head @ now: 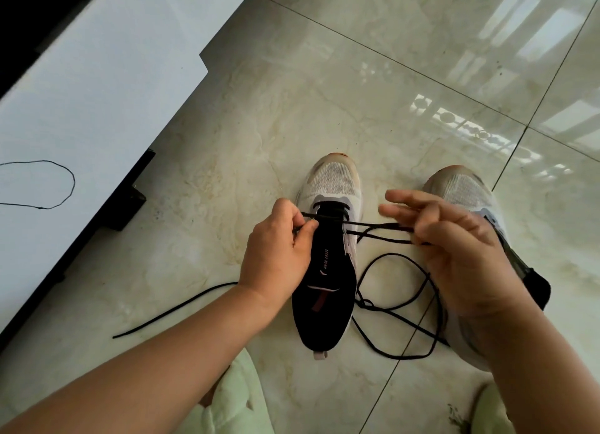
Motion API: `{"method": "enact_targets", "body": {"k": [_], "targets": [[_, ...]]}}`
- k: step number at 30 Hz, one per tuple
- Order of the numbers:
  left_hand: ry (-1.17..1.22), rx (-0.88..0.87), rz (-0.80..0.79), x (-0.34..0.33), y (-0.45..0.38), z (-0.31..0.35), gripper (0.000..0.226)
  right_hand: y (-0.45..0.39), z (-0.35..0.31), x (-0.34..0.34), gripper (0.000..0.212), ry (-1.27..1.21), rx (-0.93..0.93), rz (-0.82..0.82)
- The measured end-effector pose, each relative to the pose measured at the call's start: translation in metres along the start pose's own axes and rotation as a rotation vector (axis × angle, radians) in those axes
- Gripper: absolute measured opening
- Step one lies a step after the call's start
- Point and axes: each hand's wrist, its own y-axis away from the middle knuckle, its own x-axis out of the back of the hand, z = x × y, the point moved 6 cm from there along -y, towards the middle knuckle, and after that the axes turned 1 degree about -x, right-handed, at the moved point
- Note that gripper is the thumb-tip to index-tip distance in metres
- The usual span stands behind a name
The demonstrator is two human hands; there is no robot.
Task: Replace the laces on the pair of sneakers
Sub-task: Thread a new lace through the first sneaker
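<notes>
L hand (276,255) pinches lace (373,230) at sneaker (328,239) eyelet; R hand (454,239) grips both strands, prob.; slack may snag on floor loops.

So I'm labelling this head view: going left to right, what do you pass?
Thin black lace loop on the white surface → left hand → black-lined white mesh sneaker → right hand pulling black lace → second white mesh sneaker.

A white table (97,76) with a thin black thread loop (48,187) stands on glossy marble floor tiles (389,76).
</notes>
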Motion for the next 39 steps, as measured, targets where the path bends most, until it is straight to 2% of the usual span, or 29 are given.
{"method": "enact_targets", "body": {"k": [2, 3, 4, 7, 9, 12, 21, 26, 29, 33, 36, 39], "targets": [[-0.001, 0.005, -0.008, -0.001, 0.0, 0.001, 0.024, -0.001, 0.001, -0.006, 0.025, -0.268, -0.027, -0.022], [-0.002, 0.002, -0.012, -0.002, 0.0, 0.002, 0.024, -0.002, 0.003, -0.011, 0.023, -0.266, -0.052, -0.022], [-0.003, -0.005, -0.013, -0.002, 0.0, 0.002, 0.024, -0.003, 0.007, -0.014, 0.018, -0.143, -0.072, 0.006], [-0.008, -0.027, -0.013, -0.001, 0.0, 0.005, 0.023, -0.01, 0.016, -0.023, 0.018, 0.591, -0.027, 0.075], [-0.007, -0.03, -0.014, 0.0, 0.001, 0.005, 0.022, -0.016, 0.016, -0.036, 0.014, 0.848, 0.048, 0.046], [0.001, -0.038, -0.009, 0.0, 0.0, 0.005, 0.022, -0.024, 0.015, -0.044, 0.015, 1.038, 0.09, 0.03], [0.022, -0.02, -0.002, 0.0, 0.001, 0.005, 0.022, -0.031, 0.007, -0.057, 0.015, 1.365, 0.126, 0.084], [0.001, -0.012, -0.001, -0.001, 0.001, 0.003, 0.023, -0.028, 0.007, -0.057, 0.013, 1.264, 0.175, 0.046], [-0.009, -0.012, -0.001, -0.003, 0.002, 0.005, 0.025, -0.017, 0.007, -0.053, 0.01, 1.055, 0.135, -0.009], [-0.022, 0.044, 0.021, -0.002, -0.002, -0.001, 0.025, -0.003, -0.005, -0.03, 0.01, 0.756, 0.097, 0.064], [-0.024, 0.044, 0.016, -0.004, -0.002, 0.0, 0.025, 0.006, -0.004, -0.026, 0.011, 0.686, 0.057, 0.028], [-0.021, 0.018, 0.02, -0.002, -0.002, 0.004, 0.025, 0.009, 0.001, -0.023, 0.012, 0.674, 0.036, 0.062]]}}
